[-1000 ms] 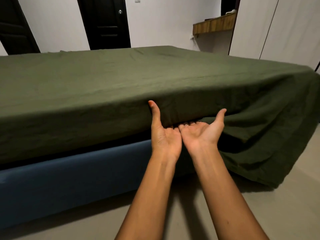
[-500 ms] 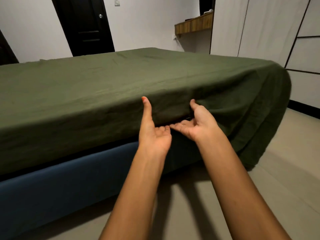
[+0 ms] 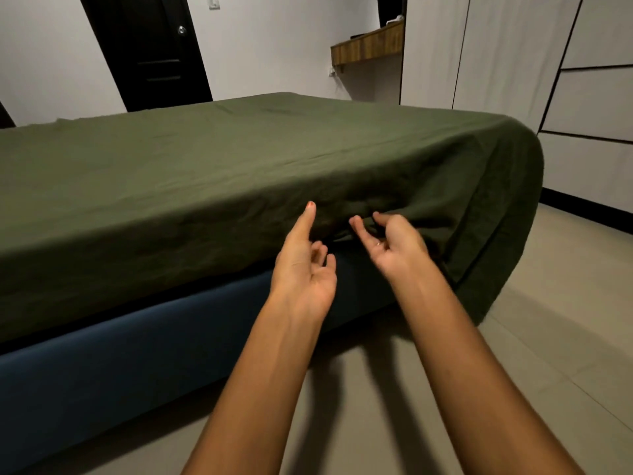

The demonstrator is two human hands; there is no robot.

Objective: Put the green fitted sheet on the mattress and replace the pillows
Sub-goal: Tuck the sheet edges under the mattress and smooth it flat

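Both hands (image 3: 346, 258) at green sheet (image 3: 239, 159); blue bed base (image 3: 113, 368) beneath.

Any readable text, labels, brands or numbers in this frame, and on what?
None can be read. The green sheet, blue bed base, dark door, wooden shelf and wardrobe panels carry no visible writing. The wall switch is too small to tell.

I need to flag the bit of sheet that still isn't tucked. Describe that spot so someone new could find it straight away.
Start at the bed, where the green fitted sheet covers the mattress above the blue bed base. Follow the near side rightward to the corner by the white wardrobe. There the loose sheet corner hangs past the base toward the floor, whereas left of the hands the sheet's hem ends above the base.
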